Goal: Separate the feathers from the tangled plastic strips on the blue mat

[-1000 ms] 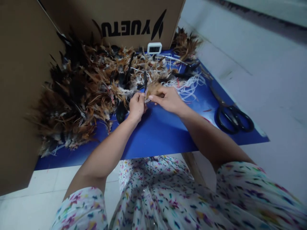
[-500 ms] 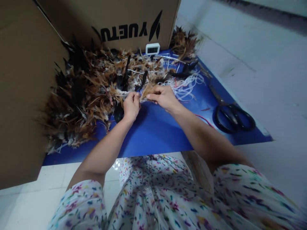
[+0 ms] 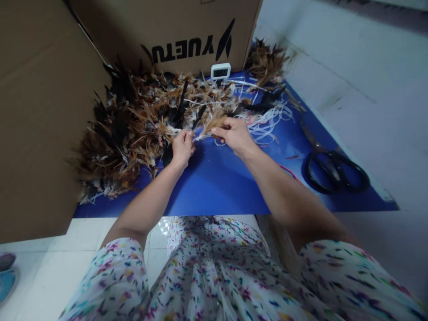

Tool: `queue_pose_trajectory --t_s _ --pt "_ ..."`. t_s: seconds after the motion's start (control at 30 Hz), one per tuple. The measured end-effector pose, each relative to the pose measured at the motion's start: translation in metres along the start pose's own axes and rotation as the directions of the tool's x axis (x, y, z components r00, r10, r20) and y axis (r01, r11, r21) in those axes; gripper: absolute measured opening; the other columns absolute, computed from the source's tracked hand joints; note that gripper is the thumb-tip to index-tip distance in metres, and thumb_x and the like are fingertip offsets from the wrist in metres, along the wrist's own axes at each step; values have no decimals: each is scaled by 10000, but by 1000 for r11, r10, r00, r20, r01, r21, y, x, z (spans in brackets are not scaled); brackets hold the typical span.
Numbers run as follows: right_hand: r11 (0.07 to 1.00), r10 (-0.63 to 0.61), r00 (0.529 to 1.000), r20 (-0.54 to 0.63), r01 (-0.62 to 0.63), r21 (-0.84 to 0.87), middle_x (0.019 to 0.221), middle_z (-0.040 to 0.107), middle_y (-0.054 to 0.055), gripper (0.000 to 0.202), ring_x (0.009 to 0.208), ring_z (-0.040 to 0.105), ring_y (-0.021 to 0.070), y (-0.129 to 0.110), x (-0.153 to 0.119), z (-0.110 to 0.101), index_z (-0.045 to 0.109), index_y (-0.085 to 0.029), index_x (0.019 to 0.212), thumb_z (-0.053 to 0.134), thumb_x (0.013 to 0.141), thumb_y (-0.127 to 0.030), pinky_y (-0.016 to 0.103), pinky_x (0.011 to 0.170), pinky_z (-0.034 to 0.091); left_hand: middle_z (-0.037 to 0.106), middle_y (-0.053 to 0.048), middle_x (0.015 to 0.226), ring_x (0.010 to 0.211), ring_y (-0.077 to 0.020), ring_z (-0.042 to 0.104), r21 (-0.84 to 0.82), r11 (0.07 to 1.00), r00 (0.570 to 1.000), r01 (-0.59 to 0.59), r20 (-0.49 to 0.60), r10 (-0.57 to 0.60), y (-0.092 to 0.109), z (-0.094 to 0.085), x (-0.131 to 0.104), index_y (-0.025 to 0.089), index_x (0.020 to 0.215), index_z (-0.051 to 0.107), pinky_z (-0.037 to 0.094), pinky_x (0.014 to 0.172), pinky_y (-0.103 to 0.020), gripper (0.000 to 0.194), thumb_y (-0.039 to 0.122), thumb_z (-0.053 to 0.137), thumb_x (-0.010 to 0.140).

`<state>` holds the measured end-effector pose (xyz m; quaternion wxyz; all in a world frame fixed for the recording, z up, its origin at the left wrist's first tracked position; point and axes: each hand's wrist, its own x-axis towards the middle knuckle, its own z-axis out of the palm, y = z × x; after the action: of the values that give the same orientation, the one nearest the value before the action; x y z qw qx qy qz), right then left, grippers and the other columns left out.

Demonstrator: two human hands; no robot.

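Observation:
A tan feather bunch (image 3: 214,119) is pinched in my right hand (image 3: 236,134), with its pale quill ends pointing left. My left hand (image 3: 183,146) is closed in a pinch at those pale ends, on what looks like a thin white strip or string; its fingers hide most of it. Behind and left of both hands spreads a large heap of brown, black and white feathers (image 3: 140,116). Loose white plastic strips (image 3: 267,125) lie just beyond my right hand.
Black-handled scissors (image 3: 334,171) lie at the right of the blue tabletop (image 3: 220,187). A small white digital display (image 3: 220,71) stands by the cardboard box (image 3: 187,26) at the back. Another feather pile (image 3: 267,62) sits at the back right. A red cord (image 3: 288,171) lies near my right forearm.
The view has shifted slightly, so the table appears farther right. My hands are a little farther apart, and more of the pale quill ends shows between them.

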<state>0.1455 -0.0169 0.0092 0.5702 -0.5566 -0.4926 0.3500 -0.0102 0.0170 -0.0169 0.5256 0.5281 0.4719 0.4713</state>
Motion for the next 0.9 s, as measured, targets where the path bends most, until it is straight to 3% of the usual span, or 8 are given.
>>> queue_pose_trajectory --t_s 0.23,0.37,0.53,0.73,0.9 --pt "997 -55 998 28 56 -52 573 579 -21 129 528 487 107 7 4 -3 611 -174 641 707 701 -237 271 520 406 559 65 569 347 -40 435 -10 999 999 39 5 -39 7 2 -3 196 798 471 277 358 -160 211 283 482 990" --pt "965 -144 985 91 160 -206 603 600 -8 122 579 530 142 14 3 -3 635 -177 658 704 720 -256 310 590 432 538 79 525 328 -38 424 -11 995 994 103 48 -103 11 4 -8 191 845 497 249 362 -145 194 312 481 997" --pt "910 -240 963 121 266 -317 686 666 36 143 699 612 199 14 -1 0 627 -210 631 694 735 -281 357 682 482 457 97 484 314 -32 375 11 997 990 80 120 -81 11 6 -13 192 804 486 212 363 -147 198 244 477 995" --pt "944 -265 963 48 269 -192 728 683 43 228 596 618 180 11 -8 6 666 -222 812 606 828 -442 343 590 494 394 95 508 349 -25 358 0 1000 1000 11 27 -11 11 4 -12 183 759 485 237 385 -164 238 231 504 991" --pt "952 -263 963 -60 249 -176 756 674 42 258 558 633 178 15 -4 2 646 -221 907 556 874 -461 333 555 480 363 87 535 383 -36 351 -79 995 988 -66 -141 54 32 -9 -3 192 784 472 261 423 -176 236 252 471 1012"
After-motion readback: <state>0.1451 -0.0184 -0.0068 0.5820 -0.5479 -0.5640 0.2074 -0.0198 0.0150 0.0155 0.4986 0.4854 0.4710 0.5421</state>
